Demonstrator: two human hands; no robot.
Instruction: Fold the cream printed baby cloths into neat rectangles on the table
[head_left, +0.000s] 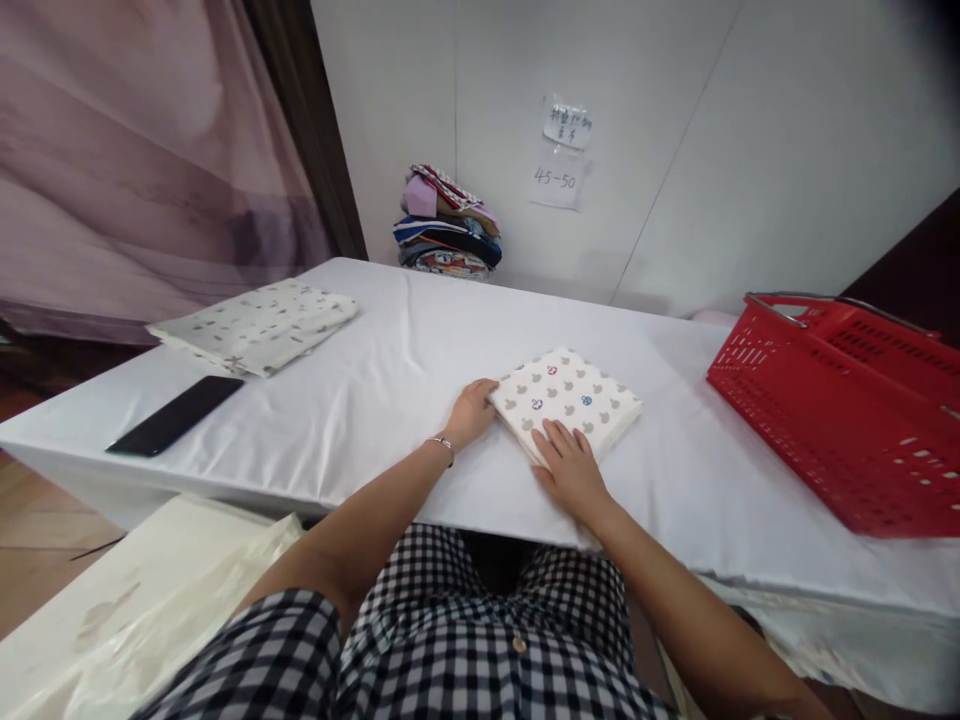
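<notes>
The red perforated plastic basket [832,430] is cut off by the right border, and its inside is mostly hidden by its near wall. The bottom of the stack of multicoloured folded fabrics [450,235] is hidden behind the far edge of the tabletop covered in shiny white cloth [405,400]. The flat black rectangular object [178,415] is hard to identify.

The folded white cloth with a grey mushroom-like print [566,390] lies on the tabletop right of centre, turned cornerwise. A wide stretch of white covering separates it from the larger folded white fabric with sparse dark motifs [262,325] at far left; a narrower stretch runs to the basket. The tabletop's near edge passes just below the right wrist.

The left hand [472,410] is at the folded cloth's left corner, its fingers bent and their tips partly hidden; whether they pinch it, I cannot tell. The right hand [574,470] rests on the cloth's near side, fingers slightly apart, lying over the top layer.
</notes>
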